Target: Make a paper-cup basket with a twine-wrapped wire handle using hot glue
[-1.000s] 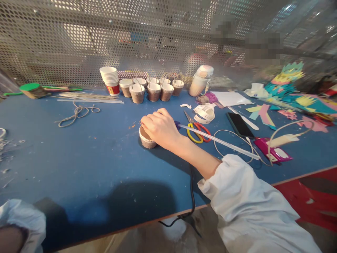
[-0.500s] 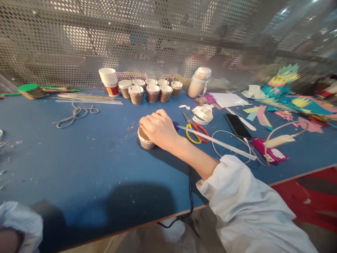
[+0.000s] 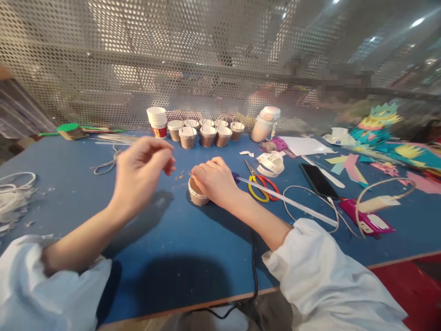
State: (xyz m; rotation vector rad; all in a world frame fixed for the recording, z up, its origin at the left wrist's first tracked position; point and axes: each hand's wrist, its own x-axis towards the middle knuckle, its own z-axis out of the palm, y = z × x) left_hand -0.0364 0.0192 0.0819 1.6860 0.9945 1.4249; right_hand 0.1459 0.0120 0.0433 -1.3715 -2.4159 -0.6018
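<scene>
My right hand (image 3: 215, 181) hangs over a small cup (image 3: 199, 196) wrapped in brown twine with a pale rim. Its fingers are closed around a glue gun, mostly hidden by the hand. The gun's dark blue rear end (image 3: 235, 177) shows behind the wrist. A long clear glue stick (image 3: 289, 201) juts out from it to the right. My left hand (image 3: 139, 172) is raised to the left of the cup, apart from it. Its fingers are curled in towards the thumb; anything between them is hidden.
Several twine-wrapped cups (image 3: 207, 137) and stacked paper cups (image 3: 157, 120) stand at the back, near a bottle (image 3: 265, 124). To the right lie scissors (image 3: 259, 184), a tape measure (image 3: 271, 164) and a phone (image 3: 319, 180). A black cord (image 3: 255, 269) crosses the front edge.
My left hand has come up from the lower left to beside the cup. My right hand stays over the cup. The whole view has shifted slightly.
</scene>
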